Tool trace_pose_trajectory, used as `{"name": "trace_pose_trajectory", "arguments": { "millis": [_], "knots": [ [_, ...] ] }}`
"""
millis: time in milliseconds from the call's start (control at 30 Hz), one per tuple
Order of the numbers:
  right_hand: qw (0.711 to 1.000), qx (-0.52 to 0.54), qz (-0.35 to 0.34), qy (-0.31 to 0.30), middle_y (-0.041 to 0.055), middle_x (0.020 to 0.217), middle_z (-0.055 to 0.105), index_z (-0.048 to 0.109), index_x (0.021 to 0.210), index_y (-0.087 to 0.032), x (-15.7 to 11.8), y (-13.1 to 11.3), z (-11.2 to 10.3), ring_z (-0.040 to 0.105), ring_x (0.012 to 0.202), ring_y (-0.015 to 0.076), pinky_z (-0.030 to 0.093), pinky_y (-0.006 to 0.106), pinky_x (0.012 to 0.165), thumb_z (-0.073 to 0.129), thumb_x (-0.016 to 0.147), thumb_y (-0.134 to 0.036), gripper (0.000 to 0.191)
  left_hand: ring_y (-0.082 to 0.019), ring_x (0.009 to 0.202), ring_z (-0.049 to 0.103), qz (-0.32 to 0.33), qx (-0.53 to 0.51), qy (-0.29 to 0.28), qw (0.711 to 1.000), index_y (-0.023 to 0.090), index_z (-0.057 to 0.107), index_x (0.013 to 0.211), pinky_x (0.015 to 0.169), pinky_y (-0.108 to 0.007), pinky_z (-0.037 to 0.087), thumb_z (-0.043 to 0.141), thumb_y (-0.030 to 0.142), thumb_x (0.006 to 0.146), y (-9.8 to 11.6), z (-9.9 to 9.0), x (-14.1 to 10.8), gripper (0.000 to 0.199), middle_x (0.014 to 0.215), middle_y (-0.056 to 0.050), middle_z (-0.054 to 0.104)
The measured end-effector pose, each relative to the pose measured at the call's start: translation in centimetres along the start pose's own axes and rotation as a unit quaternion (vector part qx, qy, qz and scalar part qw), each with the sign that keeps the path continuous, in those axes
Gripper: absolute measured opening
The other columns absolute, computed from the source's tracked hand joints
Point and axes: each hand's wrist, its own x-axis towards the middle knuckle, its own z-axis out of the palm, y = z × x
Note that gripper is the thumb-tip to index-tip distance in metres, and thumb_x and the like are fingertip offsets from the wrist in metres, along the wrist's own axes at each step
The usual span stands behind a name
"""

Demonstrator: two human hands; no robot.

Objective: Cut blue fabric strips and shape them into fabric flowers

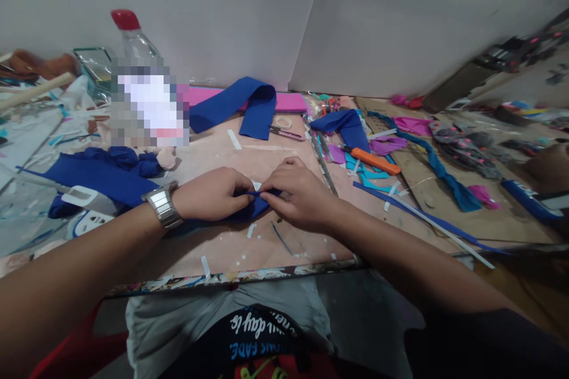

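A strip of blue fabric (pixel 254 208) lies under and between my hands at the middle of the worktable. My left hand (pixel 217 192), with a metal watch at the wrist, pinches the strip's upper edge between thumb and fingers. Close beside it, my right hand (pixel 300 192) grips the same edge, its thumb nearly touching my left fingertips. A small white piece (pixel 256 186) shows just behind the fingertips. The strip runs leftward beneath my left wrist, where part of it is hidden.
Behind my hands are more blue fabric (pixel 260 108), a pink strip (pixel 291 102) and small scissors (pixel 288 134). An orange cutter (pixel 372 160) lies to the right. A red-capped bottle (pixel 141 44) stands at the back left, near a white power strip (pixel 95 224).
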Motion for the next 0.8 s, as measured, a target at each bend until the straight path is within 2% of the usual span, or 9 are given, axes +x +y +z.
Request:
{"name": "trace_pose_trajectory", "arguments": {
  "millis": [133,267,633,800],
  "knots": [
    [1.000,0.010,-0.009,0.025,0.0032,0.093,0.080,0.075,0.101,-0.021,-0.05,0.02,0.23,0.068,0.089,0.0202,0.036,0.041,0.098,0.065,0.098,-0.027,0.012,-0.015,0.064,0.054,0.005,-0.043,-0.015,0.999,0.017,0.071,0.084,0.063,-0.028,0.036,0.050,0.028,0.092,-0.32,0.10,0.11,0.025,0.071,0.001,0.065],
    [0.999,0.016,-0.018,0.043,0.0031,0.094,0.080,0.074,0.102,-0.022,-0.13,0.08,0.39,0.068,0.088,0.0193,0.036,0.041,0.098,0.064,0.098,-0.026,0.012,-0.015,0.068,0.056,0.001,-0.061,-0.017,0.998,0.017,0.072,0.088,0.065,-0.028,0.037,0.049,0.026,0.091,-0.34,0.13,0.12,0.025,0.076,0.000,0.068],
    [0.999,0.009,-0.010,0.043,0.0021,0.088,0.079,0.074,0.095,-0.021,-0.04,0.34,0.60,0.068,0.084,0.0185,0.036,0.040,0.097,0.065,0.097,-0.026,0.011,-0.014,0.061,0.050,0.000,-0.008,-0.013,1.000,0.017,0.067,0.078,0.060,-0.029,0.032,0.048,0.039,0.099,0.10,0.03,-0.12,0.036,0.068,0.000,0.064],
    [0.999,0.004,-0.022,0.035,0.0017,0.090,0.079,0.074,0.100,-0.022,-0.13,0.27,0.46,0.068,0.086,0.0185,0.034,0.041,0.101,0.064,0.098,-0.028,0.011,-0.016,0.066,0.056,-0.004,-0.013,-0.014,1.000,0.017,0.073,0.088,0.063,-0.029,0.035,0.048,0.036,0.099,0.21,-0.15,-0.18,0.033,0.077,-0.002,0.070]
  ]
}}
